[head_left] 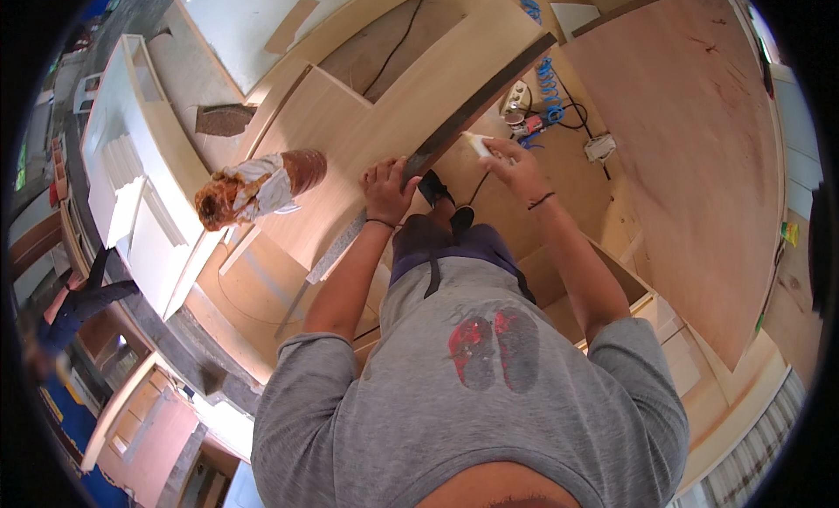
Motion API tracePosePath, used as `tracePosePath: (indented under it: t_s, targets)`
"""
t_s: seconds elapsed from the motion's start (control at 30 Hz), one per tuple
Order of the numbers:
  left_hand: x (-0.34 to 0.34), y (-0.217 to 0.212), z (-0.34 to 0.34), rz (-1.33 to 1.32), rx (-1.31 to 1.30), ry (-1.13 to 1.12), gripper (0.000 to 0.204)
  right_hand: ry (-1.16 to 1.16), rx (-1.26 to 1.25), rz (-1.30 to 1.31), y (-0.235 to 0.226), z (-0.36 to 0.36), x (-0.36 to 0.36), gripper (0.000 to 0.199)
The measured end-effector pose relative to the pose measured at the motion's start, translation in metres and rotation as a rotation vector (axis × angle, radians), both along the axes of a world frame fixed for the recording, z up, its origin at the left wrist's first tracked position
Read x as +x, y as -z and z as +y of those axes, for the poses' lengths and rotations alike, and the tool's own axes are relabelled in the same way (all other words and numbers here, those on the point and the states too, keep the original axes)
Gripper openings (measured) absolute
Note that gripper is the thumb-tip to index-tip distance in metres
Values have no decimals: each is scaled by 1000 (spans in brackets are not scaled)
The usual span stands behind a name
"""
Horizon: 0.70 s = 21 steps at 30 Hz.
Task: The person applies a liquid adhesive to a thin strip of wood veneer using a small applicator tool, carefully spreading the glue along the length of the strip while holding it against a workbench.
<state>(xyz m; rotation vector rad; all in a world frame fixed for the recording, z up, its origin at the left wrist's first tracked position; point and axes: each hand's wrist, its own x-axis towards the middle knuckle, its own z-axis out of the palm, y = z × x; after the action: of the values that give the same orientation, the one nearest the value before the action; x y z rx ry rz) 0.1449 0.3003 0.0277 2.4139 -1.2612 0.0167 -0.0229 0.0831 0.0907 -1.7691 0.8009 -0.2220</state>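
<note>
Head view: your left hand (387,186), arm extended, grips the plywood panel's dark edge (472,110); your right hand (511,165), wrist bent, pinches a white glue tube (478,145) against that edge.

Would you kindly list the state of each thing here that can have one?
Left hand: gripping the dark edge of the long panel.
Right hand: closed around a small white tube, tip at the panel edge.
Glue-stained can: lying on its side on the panel.
Blue coiled hose: lying slack.

Glue-crusted pot (260,186), blue coiled hose (549,87), white socket (599,147)
</note>
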Motion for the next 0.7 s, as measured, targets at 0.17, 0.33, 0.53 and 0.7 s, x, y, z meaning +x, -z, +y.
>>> tracePosePath:
  t_s: [0.17, 0.33, 0.53, 0.7]
  targets:
    - [7, 11, 57, 71, -23, 3, 36, 203, 492, -117, -19, 16, -17, 44]
    - [7, 22, 31, 164, -114, -1, 33, 232, 587, -216, -44, 37, -48, 52]
    - [13, 4, -71, 140, -54, -30, 43, 249, 700, -337, -53, 63, -110, 60]
    - [19, 5, -66, 34, -121, -25, 64, 335, 767, -490, -54, 88, -145, 66]
